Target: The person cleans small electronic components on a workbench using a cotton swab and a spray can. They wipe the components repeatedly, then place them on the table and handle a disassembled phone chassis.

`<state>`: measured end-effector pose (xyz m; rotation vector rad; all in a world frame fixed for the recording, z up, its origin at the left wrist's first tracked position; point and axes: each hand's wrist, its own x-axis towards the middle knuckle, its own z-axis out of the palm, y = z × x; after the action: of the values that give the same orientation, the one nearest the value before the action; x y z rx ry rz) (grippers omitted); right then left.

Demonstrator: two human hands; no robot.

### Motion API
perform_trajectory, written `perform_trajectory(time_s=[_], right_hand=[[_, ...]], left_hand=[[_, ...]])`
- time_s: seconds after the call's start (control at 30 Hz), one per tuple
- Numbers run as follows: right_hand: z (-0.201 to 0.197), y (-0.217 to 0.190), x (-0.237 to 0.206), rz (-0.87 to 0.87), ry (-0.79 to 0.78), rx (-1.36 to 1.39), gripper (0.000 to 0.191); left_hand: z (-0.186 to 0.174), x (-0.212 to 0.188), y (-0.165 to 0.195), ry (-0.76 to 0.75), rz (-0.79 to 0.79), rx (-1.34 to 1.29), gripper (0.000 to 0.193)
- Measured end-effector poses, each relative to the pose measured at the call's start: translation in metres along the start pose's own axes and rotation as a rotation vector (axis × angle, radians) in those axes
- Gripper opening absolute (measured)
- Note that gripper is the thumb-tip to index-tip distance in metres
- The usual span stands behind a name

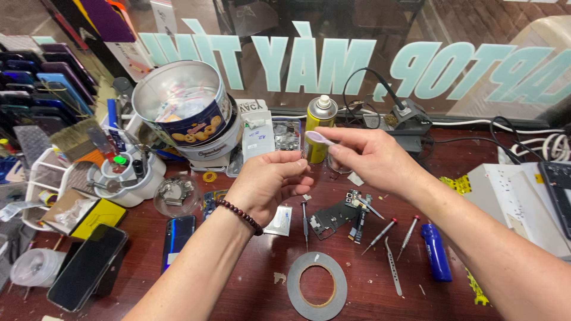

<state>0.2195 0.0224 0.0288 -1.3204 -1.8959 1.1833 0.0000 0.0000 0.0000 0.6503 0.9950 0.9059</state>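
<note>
left hand (270, 181): pinched shut on 1 tiny part, unclear what
right hand (369, 156): grips pale brush (319, 138)
step: probably cleaning the part above bench (238, 285)
next: needs steady, light strokes

Too small to tell — the tiny part pinched in left hand (270, 181) fingertips. Hidden behind right hand (372, 157): lower half of yellow spray can (320, 128). Cut off at right edge — white box (523, 202).

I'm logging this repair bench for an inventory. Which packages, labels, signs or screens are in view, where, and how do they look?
Window lettering: large pale-green letters, mirrored, across the glass behind.
Biscuit tin: round, blue, biscuit pictures, back left.
Spray can: yellow, white cap, behind the hands.
Sachet: small, white, by the left wrist.
Phone: dark screen, bottom left.
</note>
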Motion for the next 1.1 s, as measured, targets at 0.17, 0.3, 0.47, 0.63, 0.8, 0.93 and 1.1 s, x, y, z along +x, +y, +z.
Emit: perform_trajectory(time_s=[0.17,0.3,0.47,0.63,0.8,0.93,1.1], right_hand=[[0.001,0.022,-0.015,0.038,0.231,-0.135,0.042],[-0.014,0.065,-0.053,0.357,0.44,-0.027,0.036],[-0.027,0.134,-0.146,0.734,0.579,-0.232,0.04],[-0.025,0.195,-0.213,0.852,0.54,-0.53,0.039],[-0.017,0.238,-0.203,0.772,0.415,-0.689,0.041],[-0.022,0.243,-0.176,0.858,0.335,-0.646,0.044],[-0.032,0.217,-0.145,0.852,0.205,-0.672,0.053]], left_hand=[[0.01,0.003,-0.002,-0.04,-0.027,0.004,0.021],[0.021,0.01,-0.008,-0.106,-0.071,-0.009,0.023],[0.037,0.023,-0.017,-0.165,-0.165,-0.047,0.038],[0.053,0.023,-0.031,-0.168,-0.183,0.03,0.048],[0.067,0.02,-0.046,-0.182,-0.174,0.092,0.055],[0.077,0.019,-0.048,-0.087,-0.146,0.075,0.055],[0.09,0.013,-0.059,-0.008,-0.1,0.011,0.051]])
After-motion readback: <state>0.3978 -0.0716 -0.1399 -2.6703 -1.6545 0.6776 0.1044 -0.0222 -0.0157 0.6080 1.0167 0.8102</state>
